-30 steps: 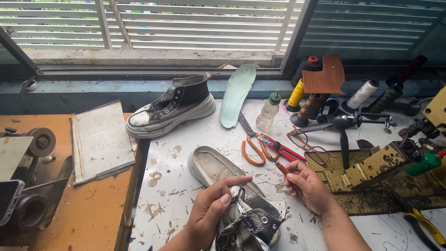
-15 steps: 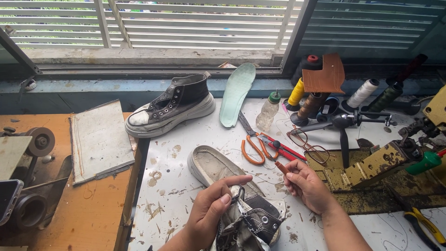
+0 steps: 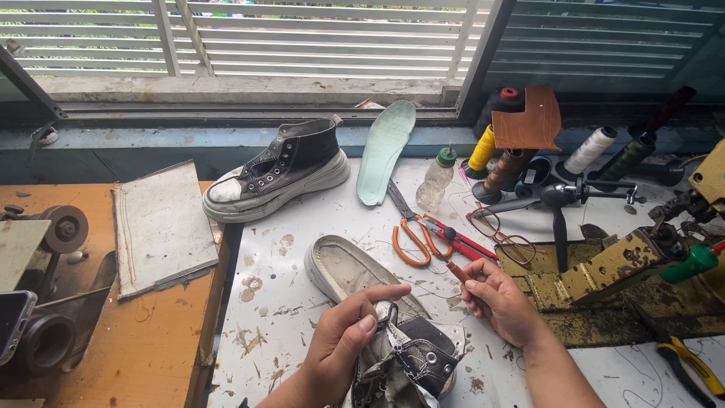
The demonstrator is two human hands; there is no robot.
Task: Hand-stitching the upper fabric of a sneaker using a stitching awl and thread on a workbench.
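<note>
two bare hands sit low in the frame, and i see them working over a worn black high-top shoe [image 3: 393, 332] that lies on its side at bottom centre, its pale sole turned up toward the middle of the white worktable [image 3: 302, 227]. my left hand [image 3: 343, 344], at lower centre-left, has its fingers curled and pressed on the shoe's upper near the eyelets, the thumb lying across the fabric. my right hand [image 3: 498, 298], lower centre-right, is pinched shut on a small brown-handled tool [image 3: 458, 272] whose tip points up and left; i cannot tell whether that tip touches the shoe.

just above the right hand lie orange-handled scissors [image 3: 411, 234] and a red-handled tool [image 3: 457, 238], with a pair of glasses [image 3: 502, 234] to their right. higher up, at centre, a pale green insole [image 3: 385, 147] leans toward the window ledge, and a small clear bottle with a green cap [image 3: 438, 177] stands beside it. the second black high-top [image 3: 279, 170] stands upright at upper centre-left. spools of thread [image 3: 483, 151], yellow, brown and white, cluster at upper right, beside a brown leather piece [image 3: 529, 117]. a yellowed metal stitching machine [image 3: 619, 264] fills the right edge, and yellow-handled pliers [image 3: 691, 366] lie at the lower right corner. on the orange bench at left rests a grey board [image 3: 162, 227].
</note>
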